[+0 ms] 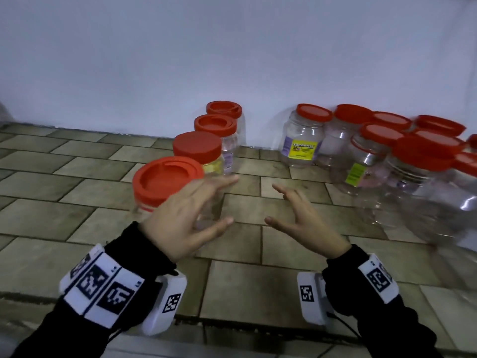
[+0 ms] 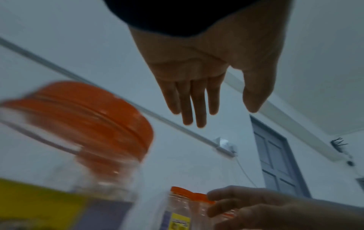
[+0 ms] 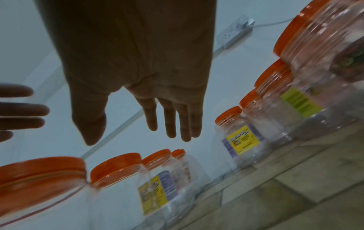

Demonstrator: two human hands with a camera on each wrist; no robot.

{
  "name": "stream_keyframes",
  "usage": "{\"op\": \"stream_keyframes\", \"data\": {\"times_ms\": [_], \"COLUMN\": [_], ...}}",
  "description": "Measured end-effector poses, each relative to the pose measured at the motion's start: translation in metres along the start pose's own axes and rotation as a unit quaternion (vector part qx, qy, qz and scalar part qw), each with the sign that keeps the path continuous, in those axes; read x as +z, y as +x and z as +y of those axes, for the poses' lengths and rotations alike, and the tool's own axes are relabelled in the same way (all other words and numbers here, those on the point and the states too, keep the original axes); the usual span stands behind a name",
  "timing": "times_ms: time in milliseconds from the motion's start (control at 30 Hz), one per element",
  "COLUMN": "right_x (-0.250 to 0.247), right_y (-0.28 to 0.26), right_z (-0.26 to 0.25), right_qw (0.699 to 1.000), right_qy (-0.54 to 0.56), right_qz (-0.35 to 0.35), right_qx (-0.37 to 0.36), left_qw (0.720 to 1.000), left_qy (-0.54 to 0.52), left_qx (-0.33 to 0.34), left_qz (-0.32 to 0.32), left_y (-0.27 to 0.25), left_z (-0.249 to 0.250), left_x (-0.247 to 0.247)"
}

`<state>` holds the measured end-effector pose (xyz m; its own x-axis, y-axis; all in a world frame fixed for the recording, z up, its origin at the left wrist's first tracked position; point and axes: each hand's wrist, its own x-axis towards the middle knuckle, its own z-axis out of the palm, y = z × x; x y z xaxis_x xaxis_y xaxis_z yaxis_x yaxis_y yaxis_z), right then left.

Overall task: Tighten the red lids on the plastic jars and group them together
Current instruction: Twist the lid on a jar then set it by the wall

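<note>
The light is dim, cool and bluish in all three views, soft and even, with only faint shadows on the tiled surface (image 1: 245, 280). In the head view the jars at the right edge (image 1: 426, 182) smear and stretch with wide-angle distortion. Both wrist views are grainy and motion-blurred: the nearest red lid (image 2: 94, 118) at the left is a soft streak. The right hand (image 3: 138, 70) shows dark, almost a silhouette against the pale wall (image 3: 29, 38).
</note>
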<state>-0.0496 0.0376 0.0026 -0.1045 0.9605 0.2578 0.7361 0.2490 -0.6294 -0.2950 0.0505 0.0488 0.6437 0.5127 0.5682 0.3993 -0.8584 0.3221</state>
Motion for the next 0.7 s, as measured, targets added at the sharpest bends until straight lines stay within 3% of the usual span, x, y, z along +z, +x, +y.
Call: {"op": "stream_keyframes", "data": {"times_ms": [167, 400, 533, 700], "right_x": [-0.041, -0.079, -0.093, -0.107], "right_y": [0.001, 0.031, 0.068, 0.129], "right_z": [0.04, 0.101, 0.125, 0.139], "right_qw": [0.999, 0.996, 0.995, 0.989], "right_qy": [-0.045, -0.078, -0.067, -0.072], "right_qz": [0.007, 0.032, 0.069, 0.127], "right_qx": [-0.009, 0.007, 0.008, 0.013], "left_qw": [0.993, 0.974, 0.968, 0.954], "left_qy": [-0.085, -0.058, -0.04, -0.15], "left_qx": [0.019, -0.111, -0.163, -0.219], "left_qz": [-0.078, -0.19, -0.188, -0.138], "left_y": [0.045, 0.119, 0.164, 0.218], "left_z": [0.016, -0.007, -0.031, -0.076], "left_x": [0.053, 0.138, 0.165, 0.186]}}
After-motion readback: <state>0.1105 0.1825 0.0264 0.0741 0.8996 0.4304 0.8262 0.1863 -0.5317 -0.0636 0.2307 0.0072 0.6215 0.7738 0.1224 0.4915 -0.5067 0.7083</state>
